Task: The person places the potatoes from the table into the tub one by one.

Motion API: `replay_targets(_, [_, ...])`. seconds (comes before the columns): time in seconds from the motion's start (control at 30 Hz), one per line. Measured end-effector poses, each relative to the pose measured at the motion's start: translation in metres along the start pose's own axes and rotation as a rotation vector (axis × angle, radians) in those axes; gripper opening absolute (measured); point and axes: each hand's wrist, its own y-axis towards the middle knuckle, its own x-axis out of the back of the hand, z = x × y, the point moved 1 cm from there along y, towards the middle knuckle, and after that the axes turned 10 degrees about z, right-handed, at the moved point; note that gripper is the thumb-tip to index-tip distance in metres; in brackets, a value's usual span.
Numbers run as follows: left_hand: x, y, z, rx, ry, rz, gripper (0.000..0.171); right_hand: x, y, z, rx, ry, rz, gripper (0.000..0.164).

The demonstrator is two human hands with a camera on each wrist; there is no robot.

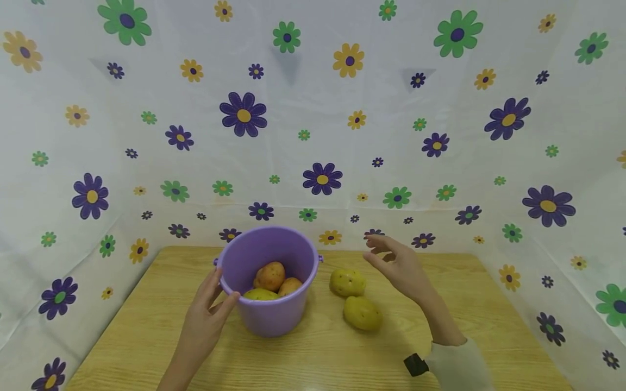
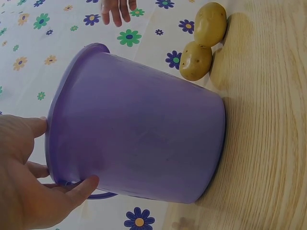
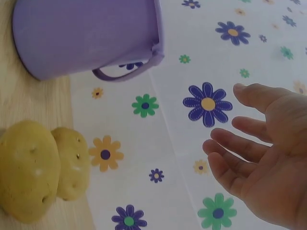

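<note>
My left grip (image 1: 207,315) is pinching the rim of the purple bucket (image 1: 274,317), fingers at its left side and thumb at the near edge. The bucket stands on the counter (image 1: 313,364), smooth and glossy, widening toward its mouth, with a purple handle (image 3: 129,72) hanging down outside. In it I see at least three potatoes (image 1: 270,276), some orange-brown, one yellow-green. Just right of it, a near yellow potato (image 1: 362,313) and a far yellow potato (image 1: 348,283) lie touching, plump and pitted. My right grip (image 1: 398,266) is spread in the air near them, fingers softly bent. The counter has pale wood grain; round it hangs white cloth (image 1: 293,152) printed with purple, green and yellow flowers.
</note>
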Motion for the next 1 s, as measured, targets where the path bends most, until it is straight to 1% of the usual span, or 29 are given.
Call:
replay_targets(0.2, [0.0,0.0,0.0,0.007,-0.003,0.0,0.073,0.014,-0.014,-0.007,-0.031,-0.021,-0.014,0.042])
replay_targets(0.43, [-0.001,0.0,-0.001,0.017,0.013,-0.006,0.072,0.022,-0.021,-0.014,-0.065,-0.052,-0.03,0.044])
replay_targets(0.67, [-0.001,0.0,-0.002,0.008,0.013,-0.003,0.073,0.022,-0.023,-0.017,-0.065,-0.07,-0.04,0.042])
replay_targets(0.9, [0.001,0.0,-0.001,0.021,0.019,0.003,0.073,0.018,-0.025,-0.022,-0.044,-0.087,-0.037,0.042])
replay_targets(1.0, [0.0,0.0,-0.001,0.021,0.017,0.002,0.073,0.015,-0.028,-0.024,-0.053,-0.09,-0.026,0.042])
